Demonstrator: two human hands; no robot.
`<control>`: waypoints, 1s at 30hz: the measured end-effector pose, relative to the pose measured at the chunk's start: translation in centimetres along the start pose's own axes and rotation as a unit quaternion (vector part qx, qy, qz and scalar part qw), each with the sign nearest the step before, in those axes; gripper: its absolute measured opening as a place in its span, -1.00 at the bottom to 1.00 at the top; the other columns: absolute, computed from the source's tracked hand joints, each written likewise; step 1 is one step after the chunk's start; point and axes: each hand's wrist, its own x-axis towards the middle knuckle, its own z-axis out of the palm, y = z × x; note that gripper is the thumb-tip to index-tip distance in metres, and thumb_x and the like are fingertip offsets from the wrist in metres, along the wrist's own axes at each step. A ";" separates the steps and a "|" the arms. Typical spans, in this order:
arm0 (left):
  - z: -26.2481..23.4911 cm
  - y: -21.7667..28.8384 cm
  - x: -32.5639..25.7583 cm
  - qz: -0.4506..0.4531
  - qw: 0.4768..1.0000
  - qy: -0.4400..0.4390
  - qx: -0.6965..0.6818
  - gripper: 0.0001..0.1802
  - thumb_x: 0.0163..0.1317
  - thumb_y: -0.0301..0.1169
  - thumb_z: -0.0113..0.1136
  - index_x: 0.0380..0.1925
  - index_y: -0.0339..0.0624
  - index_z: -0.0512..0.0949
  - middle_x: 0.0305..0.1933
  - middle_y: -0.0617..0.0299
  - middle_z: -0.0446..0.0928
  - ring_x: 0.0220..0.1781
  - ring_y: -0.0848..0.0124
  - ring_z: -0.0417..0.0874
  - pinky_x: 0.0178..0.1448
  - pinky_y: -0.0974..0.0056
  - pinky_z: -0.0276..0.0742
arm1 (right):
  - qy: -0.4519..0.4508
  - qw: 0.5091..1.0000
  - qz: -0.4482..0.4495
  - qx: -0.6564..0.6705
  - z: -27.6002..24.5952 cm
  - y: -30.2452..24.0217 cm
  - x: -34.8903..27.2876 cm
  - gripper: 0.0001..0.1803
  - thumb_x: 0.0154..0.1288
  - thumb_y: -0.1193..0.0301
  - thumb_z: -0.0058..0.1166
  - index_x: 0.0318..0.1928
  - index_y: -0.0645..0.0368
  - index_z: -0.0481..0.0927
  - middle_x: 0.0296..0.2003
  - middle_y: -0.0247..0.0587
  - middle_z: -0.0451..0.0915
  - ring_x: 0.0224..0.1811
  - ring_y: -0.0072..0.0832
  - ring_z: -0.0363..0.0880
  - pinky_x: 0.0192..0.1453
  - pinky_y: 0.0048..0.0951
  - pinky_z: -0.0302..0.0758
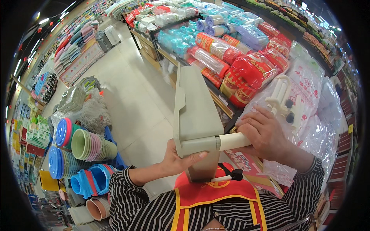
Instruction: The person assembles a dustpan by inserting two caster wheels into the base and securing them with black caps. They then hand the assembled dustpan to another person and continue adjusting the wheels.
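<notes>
Part: grey-beige tapered plastic body point(198, 109), between both hands; I'd guess light, stiff, slick
Left hand point(174, 161): clasping its lower corner
Right hand point(263, 133): wrapped round cream plastic tube point(232, 141)
Hold: I'd grip near the seam

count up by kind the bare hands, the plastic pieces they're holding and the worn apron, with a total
Bare hands, left hand and right hand: 2
Grey-beige tapered plastic box: 1
Cream plastic cylinder: 1
Red apron with yellow trim: 1
Total: 5
</notes>
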 end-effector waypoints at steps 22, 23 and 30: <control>0.8 0.1 -2.2 0.016 0.999 0.019 0.026 -0.69 0.12 -0.54 0.33 -0.10 -0.34 0.58 -0.12 0.17 0.65 -0.08 0.48 0.63 0.00 0.37 0.55 | -0.094 0.995 0.004 -0.027 -0.1 -1.4 0.3 -0.85 0.01 0.49 0.08 -0.43 0.19 0.36 -0.60 -0.24 0.44 -0.57 -0.31 0.52 -0.45 -0.31 0.43; 0.8 -0.2 -2.3 0.013 0.999 0.024 0.026 -0.69 0.12 -0.54 0.33 -0.10 -0.34 0.58 -0.12 0.17 0.65 -0.09 0.48 0.64 0.00 0.37 0.55 | -0.101 0.994 -0.001 -0.035 -0.1 -1.4 0.5 -0.85 0.01 0.49 0.08 -0.43 0.19 0.36 -0.60 -0.24 0.45 -0.57 -0.31 0.53 -0.45 -0.32 0.43; 0.3 -1.0 -1.5 -0.002 0.999 0.047 0.015 -0.72 0.13 -0.57 0.29 -0.12 -0.31 0.59 -0.17 0.23 0.65 -0.16 0.54 0.63 -0.07 0.41 0.55 | -0.127 0.989 0.006 -0.072 0.4 -1.2 1.9 -0.85 0.00 0.48 0.09 -0.44 0.19 0.38 -0.60 -0.22 0.48 -0.59 -0.31 0.54 -0.46 -0.39 0.45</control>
